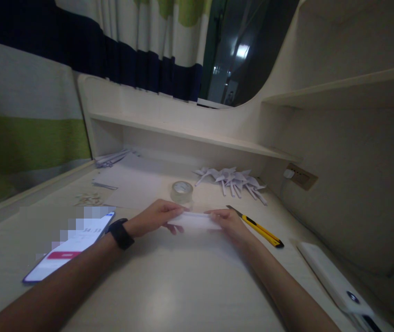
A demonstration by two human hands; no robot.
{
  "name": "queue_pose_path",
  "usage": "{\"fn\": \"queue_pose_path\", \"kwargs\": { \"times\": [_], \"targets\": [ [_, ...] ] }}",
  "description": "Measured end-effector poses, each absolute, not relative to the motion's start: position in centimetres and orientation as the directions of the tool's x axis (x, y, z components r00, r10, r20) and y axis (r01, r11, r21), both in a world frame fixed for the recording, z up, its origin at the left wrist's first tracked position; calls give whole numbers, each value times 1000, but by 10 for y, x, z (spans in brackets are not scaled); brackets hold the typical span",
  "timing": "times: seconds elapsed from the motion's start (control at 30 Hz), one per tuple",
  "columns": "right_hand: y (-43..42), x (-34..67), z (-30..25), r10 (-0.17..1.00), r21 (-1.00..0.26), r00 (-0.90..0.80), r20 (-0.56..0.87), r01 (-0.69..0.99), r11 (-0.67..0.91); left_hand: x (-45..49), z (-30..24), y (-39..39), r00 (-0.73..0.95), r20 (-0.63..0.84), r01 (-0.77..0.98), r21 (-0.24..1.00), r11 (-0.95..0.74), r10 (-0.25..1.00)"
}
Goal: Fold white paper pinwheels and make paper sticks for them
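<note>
Between my two hands is a small white sheet of paper point(194, 221), its far edge rolled into a narrow tube. My left hand point(157, 216), with a black band on the wrist, pinches the left end of that edge. At the right end, the thumb and fingers of my right hand point(229, 225) close on the same paper. A roll of clear tape point(182, 191) lies just beyond the paper. To the right of my right hand rests a yellow and black utility knife point(261, 230) with its blade out.
Several folded paper pinwheels point(229, 179) lie at the back. White sheets point(136, 177) and paper strips point(112, 159) are at back left, near small wooden-looking pieces point(89, 199). A lit phone point(74, 244) lies left; a white slab-shaped device point(331, 274) sits right, below a wall socket point(302, 176).
</note>
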State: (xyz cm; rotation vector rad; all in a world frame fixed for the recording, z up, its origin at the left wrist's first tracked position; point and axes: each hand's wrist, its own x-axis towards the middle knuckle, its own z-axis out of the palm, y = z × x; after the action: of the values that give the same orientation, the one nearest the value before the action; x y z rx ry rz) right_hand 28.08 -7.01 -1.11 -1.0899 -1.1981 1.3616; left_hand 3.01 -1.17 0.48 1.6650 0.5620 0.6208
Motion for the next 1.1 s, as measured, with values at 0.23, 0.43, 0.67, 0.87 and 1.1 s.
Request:
{"fn": "queue_pose_path", "kwargs": {
  "times": [0.23,0.43,0.67,0.87,1.1],
  "targets": [
    [-71,279,-9,996,-991,-80,-50,-119,-59,30,11,-16,715,84,46,985,-167,694],
    [-70,282,-11,997,-991,-75,-30,-131,-40,31,13,-17,704,80,57,984,-168,705],
    [-67,278,-14,998,-997,-18,65,-41,64,31,9,-15,682,98,74,977,-202,725],
    [-64,277,-15,993,-993,52,103,62,99,35,11,-18,647,116,133,956,-262,753],
    [-63,280,-17,997,-990,-6,79,116,79,34,8,-14,676,151,124,942,-313,722]
  ]
}}
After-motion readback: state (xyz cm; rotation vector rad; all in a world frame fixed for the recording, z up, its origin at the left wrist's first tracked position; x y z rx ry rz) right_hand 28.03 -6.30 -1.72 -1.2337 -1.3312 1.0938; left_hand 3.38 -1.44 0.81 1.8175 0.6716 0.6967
